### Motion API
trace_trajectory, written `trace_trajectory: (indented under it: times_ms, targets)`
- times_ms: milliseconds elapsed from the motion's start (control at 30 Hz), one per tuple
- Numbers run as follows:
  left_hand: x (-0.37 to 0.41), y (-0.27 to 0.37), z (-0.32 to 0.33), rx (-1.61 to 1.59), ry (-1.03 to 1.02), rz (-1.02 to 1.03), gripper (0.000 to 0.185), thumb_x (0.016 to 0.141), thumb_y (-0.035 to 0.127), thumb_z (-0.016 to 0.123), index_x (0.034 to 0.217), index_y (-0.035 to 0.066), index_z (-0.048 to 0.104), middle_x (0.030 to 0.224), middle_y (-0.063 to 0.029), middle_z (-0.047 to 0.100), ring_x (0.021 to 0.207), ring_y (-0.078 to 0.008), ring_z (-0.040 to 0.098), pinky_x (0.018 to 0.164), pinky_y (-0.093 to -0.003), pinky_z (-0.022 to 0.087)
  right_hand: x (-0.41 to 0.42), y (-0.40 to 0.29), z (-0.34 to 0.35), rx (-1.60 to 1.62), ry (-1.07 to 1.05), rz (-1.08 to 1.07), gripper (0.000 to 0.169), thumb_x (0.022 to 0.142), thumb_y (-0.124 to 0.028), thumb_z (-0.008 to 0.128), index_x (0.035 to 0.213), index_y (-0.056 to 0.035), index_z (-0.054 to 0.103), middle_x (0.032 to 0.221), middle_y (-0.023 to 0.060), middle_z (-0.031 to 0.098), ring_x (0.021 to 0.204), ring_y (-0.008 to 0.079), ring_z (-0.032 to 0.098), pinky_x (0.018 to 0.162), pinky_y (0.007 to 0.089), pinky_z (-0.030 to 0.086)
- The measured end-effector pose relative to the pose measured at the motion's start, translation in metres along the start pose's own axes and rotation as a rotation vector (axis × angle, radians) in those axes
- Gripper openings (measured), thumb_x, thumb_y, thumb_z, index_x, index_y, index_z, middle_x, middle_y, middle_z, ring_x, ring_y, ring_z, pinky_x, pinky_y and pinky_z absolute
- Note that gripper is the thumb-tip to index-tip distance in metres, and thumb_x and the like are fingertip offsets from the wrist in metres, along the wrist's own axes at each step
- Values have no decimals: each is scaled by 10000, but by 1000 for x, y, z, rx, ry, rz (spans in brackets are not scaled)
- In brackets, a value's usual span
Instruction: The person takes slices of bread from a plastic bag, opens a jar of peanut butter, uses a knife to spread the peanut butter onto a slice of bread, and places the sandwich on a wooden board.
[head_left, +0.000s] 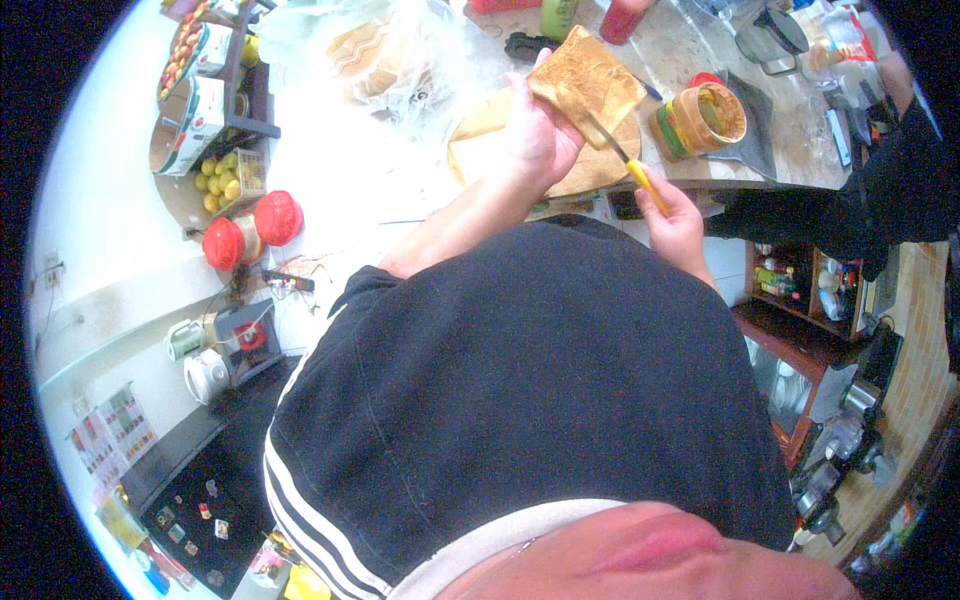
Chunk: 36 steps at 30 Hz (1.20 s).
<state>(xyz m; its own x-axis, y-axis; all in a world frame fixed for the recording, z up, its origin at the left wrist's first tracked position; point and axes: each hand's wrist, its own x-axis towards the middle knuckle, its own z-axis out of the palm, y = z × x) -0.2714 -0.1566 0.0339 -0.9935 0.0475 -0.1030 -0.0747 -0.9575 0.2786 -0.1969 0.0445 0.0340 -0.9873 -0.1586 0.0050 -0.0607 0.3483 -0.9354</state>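
Note:
A square slice of bread (592, 71) coated with brown spread rests tilted on my left hand (541, 139), above a round wooden board (600, 169). In my right hand (675, 219) is the yellow handle of a spreading knife (615, 145); its blade touches the slice near the lower edge. A pale, overexposed flat piece, perhaps another bread slice (480, 150), lies on the board left of my wrist. Right of the board stands an open plastic jar (705, 120) with brown spread on its inner wall. A red lid (705, 79) is partly hidden behind it.
Sliced bread sits in a clear plastic bag (375, 64) at the far left. Green (559, 19) and red bottles (622, 21) stand behind the slice. A pitcher (769, 37) is at the back right. Another person's dark sleeve (892, 169) reaches in at the right.

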Motion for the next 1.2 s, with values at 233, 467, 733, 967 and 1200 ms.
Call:
trace_trajectory:
  times_ms: [233,467,733,967,1200]
  targets:
    - [6,0,-12,49,-25,16,620,1017,568,195,1498,186,272,1506,-89,392,1381,-303,378,1149,-520,283,3,-17,-8,403,-177,562,365,957,-191,636,1311,-112,601,773,-32,569,556,36,449,492,216,374]
    - [-1,-2,-13,32,56,-9,596,1025,547,174,1457,170,338,1494,-98,407,1374,-335,387,1135,-572,284,11,-24,-14,758,-47,593,430,970,-190,612,1378,-100,514,711,-80,461,490,18,324,412,204,268]
    - [-8,4,-16,11,71,-11,604,1026,549,165,1464,162,318,1502,-108,390,1382,-337,375,1130,-586,285,23,4,-10,-161,124,-17,326,965,-132,605,1273,-25,617,1097,78,694,994,177,638,897,275,467]
    - [-8,6,-17,-15,82,14,633,1021,559,156,1465,142,329,1501,-112,395,1384,-330,376,1138,-566,286,1,-18,-1,-514,-69,-98,368,880,-65,646,1238,-152,657,941,144,668,824,288,654,754,335,518]
    - [-10,11,-17,-10,70,35,648,1015,571,163,1458,134,344,1494,-125,405,1379,-339,383,1148,-561,272,19,-19,-9,-359,220,-265,352,881,-58,653,1228,-114,659,879,129,662,781,236,650,727,318,504]
